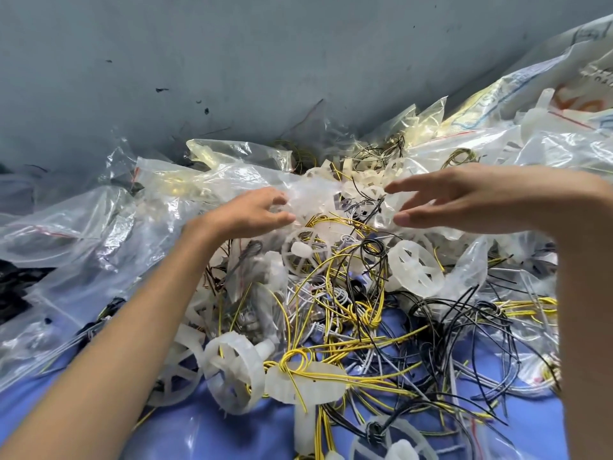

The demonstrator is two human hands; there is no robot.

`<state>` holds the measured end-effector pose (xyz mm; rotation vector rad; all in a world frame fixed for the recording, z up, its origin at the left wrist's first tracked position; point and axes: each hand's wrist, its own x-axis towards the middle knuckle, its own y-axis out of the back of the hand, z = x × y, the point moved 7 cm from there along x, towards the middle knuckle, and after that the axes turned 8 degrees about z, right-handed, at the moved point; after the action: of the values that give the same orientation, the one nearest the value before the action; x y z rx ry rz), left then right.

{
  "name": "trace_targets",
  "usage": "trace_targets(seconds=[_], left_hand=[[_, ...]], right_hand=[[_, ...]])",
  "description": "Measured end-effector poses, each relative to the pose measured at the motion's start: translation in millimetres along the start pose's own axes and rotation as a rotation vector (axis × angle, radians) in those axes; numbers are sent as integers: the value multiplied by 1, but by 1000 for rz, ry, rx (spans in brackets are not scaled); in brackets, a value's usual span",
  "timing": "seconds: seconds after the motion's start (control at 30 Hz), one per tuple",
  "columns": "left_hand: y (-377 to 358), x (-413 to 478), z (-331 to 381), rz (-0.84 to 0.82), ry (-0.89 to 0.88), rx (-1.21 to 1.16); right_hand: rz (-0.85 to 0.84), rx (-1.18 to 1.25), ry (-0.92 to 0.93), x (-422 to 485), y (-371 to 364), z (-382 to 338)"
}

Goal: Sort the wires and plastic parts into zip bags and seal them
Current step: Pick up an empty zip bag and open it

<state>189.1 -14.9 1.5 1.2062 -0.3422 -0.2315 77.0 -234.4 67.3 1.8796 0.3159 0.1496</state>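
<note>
Light, springy tangle of wires (pixel 348 313) and stiff, slippery plastic wheels (pixel 414 272) heaped mid-surface (pixel 537 426); best taken by a loop or a rim. Left hand (pixel 252 214) curled onto crumpled zip bag (pixel 205 180) film, grip there impossible to tell; right hand (pixel 464 200) spread wide above, holding nothing

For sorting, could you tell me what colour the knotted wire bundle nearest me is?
The wire bundle is yellow; head view.

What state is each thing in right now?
left grip, fingers curled at the clear bag; hold unclear
right grip, open, fingers straight, holding nothing
wires, loose, tangled, unbagged
plastic wheels, loose among the wires
bags at left, crumpled; seal unclear
</note>
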Motion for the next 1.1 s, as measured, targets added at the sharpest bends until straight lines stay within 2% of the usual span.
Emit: trace_targets(seconds=[0.1, 0.27, 0.4, 0.63, 0.83, 0.97, 1.1], left_hand=[[25, -19, 0, 10, 27, -43], [65, -64, 9, 118, 27, -120], [78, -94, 26, 53, 20, -83], [93, -119, 50, 74, -47, -173], [104, -119, 67, 50, -118, -138], [114, -127, 76, 190, -239, -278], [118, -139, 85, 249, -345, -257]], right_hand=[[3, 1, 4, -1, 1, -2], [12, -17, 23, 0, 0, -5], [16, -17, 46, 3, -1, -10], [50, -5, 99, 2, -1, -23], [124, 84, 144, 7, -4, -32], [268, 86, 284, 11, -2, -48], [402, 206, 505, 5, 6, -73]])
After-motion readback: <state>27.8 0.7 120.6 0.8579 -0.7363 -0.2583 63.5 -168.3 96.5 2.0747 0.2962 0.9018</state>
